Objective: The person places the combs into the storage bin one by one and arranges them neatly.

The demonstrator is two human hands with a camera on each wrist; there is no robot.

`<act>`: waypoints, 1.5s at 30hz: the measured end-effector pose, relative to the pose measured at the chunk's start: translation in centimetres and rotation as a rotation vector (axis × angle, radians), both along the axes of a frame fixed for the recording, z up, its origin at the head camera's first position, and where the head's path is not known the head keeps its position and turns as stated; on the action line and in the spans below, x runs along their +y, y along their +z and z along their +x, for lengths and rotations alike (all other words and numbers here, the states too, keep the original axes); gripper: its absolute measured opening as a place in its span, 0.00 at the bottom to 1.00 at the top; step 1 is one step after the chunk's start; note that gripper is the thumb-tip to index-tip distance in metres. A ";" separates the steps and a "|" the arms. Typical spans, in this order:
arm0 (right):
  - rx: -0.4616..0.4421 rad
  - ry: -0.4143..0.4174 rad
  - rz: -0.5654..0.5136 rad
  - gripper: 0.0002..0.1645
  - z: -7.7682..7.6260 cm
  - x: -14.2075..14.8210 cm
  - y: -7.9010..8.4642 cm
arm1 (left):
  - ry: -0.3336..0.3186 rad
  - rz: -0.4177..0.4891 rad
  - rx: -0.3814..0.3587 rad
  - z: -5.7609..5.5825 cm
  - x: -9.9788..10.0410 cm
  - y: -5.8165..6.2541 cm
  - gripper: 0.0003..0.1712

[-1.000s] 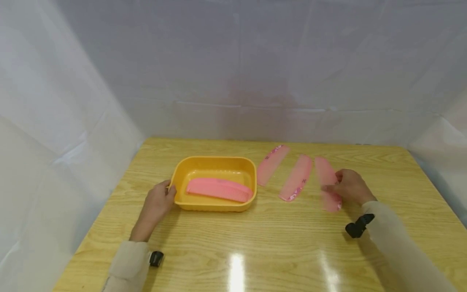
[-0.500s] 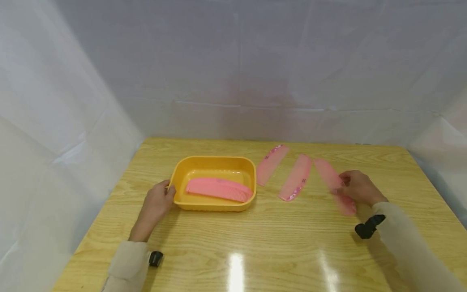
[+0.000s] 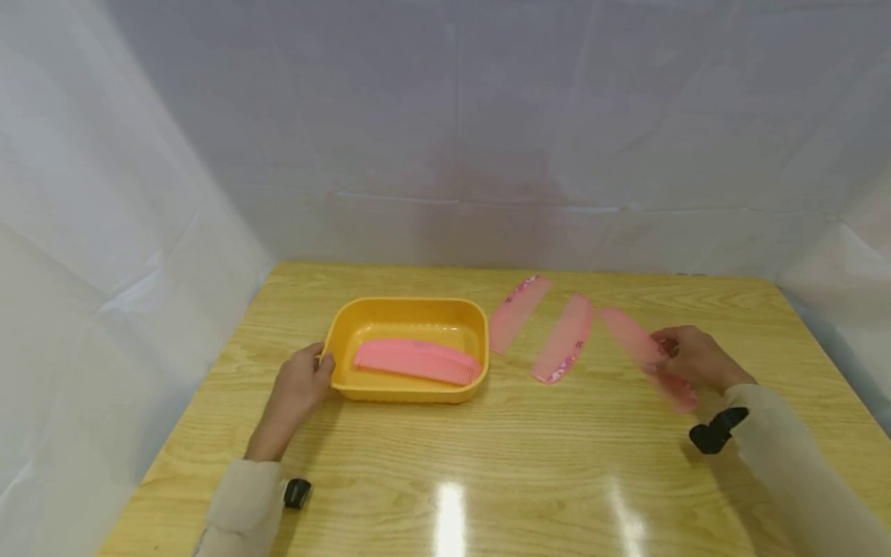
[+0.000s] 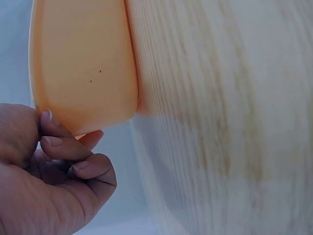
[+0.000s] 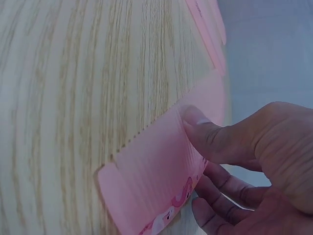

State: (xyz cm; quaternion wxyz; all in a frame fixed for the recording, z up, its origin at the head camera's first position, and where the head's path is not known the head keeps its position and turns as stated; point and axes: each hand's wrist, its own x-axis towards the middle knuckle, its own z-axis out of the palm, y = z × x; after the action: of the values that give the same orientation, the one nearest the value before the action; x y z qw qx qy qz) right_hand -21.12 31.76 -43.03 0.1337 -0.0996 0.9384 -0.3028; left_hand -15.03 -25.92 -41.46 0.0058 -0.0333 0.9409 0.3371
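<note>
My left hand (image 3: 301,387) grips the left rim of a yellow plastic basin (image 3: 411,394), its curled fingers close up in the left wrist view (image 4: 73,166). Inside the basin lies a pink comb (image 3: 418,362). On the right, my right hand (image 3: 696,357) pinches another pink comb (image 3: 633,340) at its middle. Seen from the right wrist, the thumb (image 5: 200,129) lies over that comb's flat face, and the other fingers are at its patterned spine edge. Two more patterned pink combs, one upright-slanting (image 3: 565,340) and one beside the basin (image 3: 518,313), lie between basin and right hand.
Everything stands on a wood-grain table (image 3: 487,464). White sheeting (image 3: 445,139) hangs behind the table and along both sides. Black wrist cameras (image 3: 717,430) sit at both sleeves.
The right hand has moved to the right with its comb, whose near end has swung outward to the right. The left hand and the basin have stayed nearly in place.
</note>
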 end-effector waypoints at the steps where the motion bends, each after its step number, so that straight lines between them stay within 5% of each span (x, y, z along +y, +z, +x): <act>1: -0.001 0.003 0.000 0.37 0.0 0.1 0.0 | -0.001 0.000 0.001 0.0 0.0 0.0 0.16; 23: 0.085 -0.087 0.030 0.39 0.9 -0.9 -0.8 | -0.001 -0.001 0.022 0.1 0.0 -0.1 0.16; 45: 0.069 -0.011 -0.014 0.42 0.7 0.2 -0.6 | 0.000 0.004 0.015 -0.2 -0.1 -0.3 0.16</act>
State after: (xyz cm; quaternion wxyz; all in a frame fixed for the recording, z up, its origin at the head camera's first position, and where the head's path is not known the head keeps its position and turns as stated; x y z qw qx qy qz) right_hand -20.42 31.95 -43.62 0.0989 -0.1058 0.9407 -0.3066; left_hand -15.22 -26.05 -41.76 -0.0013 -0.0304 0.9403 0.3391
